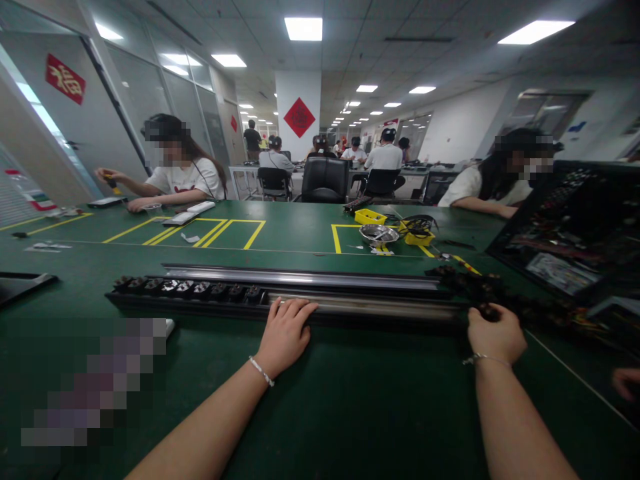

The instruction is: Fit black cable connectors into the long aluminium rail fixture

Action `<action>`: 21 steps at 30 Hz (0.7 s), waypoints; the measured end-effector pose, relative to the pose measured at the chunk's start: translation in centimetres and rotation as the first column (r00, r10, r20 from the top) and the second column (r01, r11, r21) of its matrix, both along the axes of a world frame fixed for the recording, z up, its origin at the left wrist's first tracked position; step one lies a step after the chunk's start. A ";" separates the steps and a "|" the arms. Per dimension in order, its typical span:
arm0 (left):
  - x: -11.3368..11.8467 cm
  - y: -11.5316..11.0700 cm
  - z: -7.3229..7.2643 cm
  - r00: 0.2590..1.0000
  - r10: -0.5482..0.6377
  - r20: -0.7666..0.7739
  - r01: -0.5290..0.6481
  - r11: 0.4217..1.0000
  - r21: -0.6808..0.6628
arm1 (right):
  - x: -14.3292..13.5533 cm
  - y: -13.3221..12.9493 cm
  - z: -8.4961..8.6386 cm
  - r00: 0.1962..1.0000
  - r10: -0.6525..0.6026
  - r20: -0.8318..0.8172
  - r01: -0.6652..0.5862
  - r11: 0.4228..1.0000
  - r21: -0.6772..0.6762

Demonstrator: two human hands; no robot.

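Observation:
A long black housing (370,307) with a shiny metal inside lies across the bench in front of me. A row of black socket modules (201,289) sits in its left part. My left hand (286,333) rests on the housing beside the last module, palm down with fingers outstretched. At the housing's right end, my right hand (496,335) is closed, its fingertips pinching a small black part that looks like a socket module (487,310). Just behind it lies a jumbled pile of black parts (465,283). A second long metal-and-black strip (300,275) runs behind the housing.
Yellow bins (370,217) and a metal bowl (379,234) stand beyond the strips. On the right is a large dark open case (565,233); another person's hand (627,385) shows at the edge. People sit across the green bench (380,400). A blurred-out object (100,387) lies front left.

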State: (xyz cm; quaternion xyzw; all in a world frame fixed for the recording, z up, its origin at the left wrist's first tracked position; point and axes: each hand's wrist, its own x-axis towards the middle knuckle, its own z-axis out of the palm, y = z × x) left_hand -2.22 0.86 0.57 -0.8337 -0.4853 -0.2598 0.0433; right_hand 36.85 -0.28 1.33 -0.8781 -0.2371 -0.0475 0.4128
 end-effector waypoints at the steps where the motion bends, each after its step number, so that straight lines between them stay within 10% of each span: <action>1: 0.0 0.0 0.0 1.000 0.002 0.002 -0.002 1.000 0.002 | 0.0 0.0 0.0 1.000 -0.002 -0.007 0.002 1.000 -0.006; 21: 0.0 0.0 0.0 1.000 0.001 0.002 -0.001 1.000 -0.020 | 5.5 -0.7 -2.4 0.987 -0.142 -0.071 0.141 0.990 -0.025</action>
